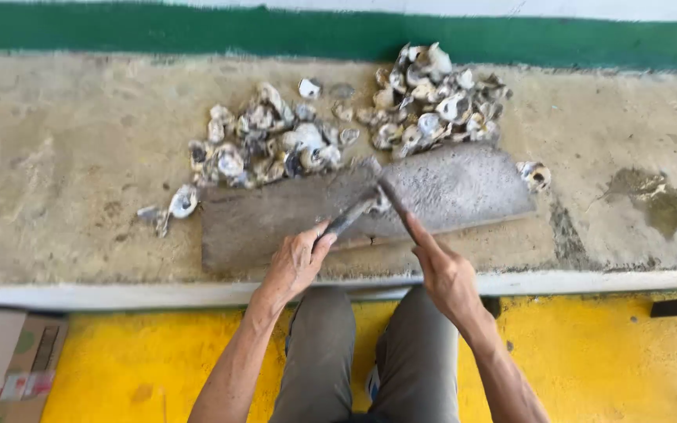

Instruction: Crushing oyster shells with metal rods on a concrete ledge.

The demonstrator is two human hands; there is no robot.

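Note:
My left hand (295,262) grips the handle of a grey metal tool (352,216) that points up and right onto a flat grey stone slab (464,184). My right hand (444,270) holds a thin dark blade or rod (397,207) that slants up and left. The two tips meet at a small oyster shell (380,203) lying on the slab. Behind the slab lie two heaps of oyster shells, a left pile (264,141) and a right pile (432,98).
The slab rests on a rough concrete ledge (72,149) with a white front edge. Loose shells (178,205) lie left of the slab and a single shell (535,175) at its right end. My grey-trousered legs are over a yellow floor (589,360). A cardboard box (9,364) is at the lower left.

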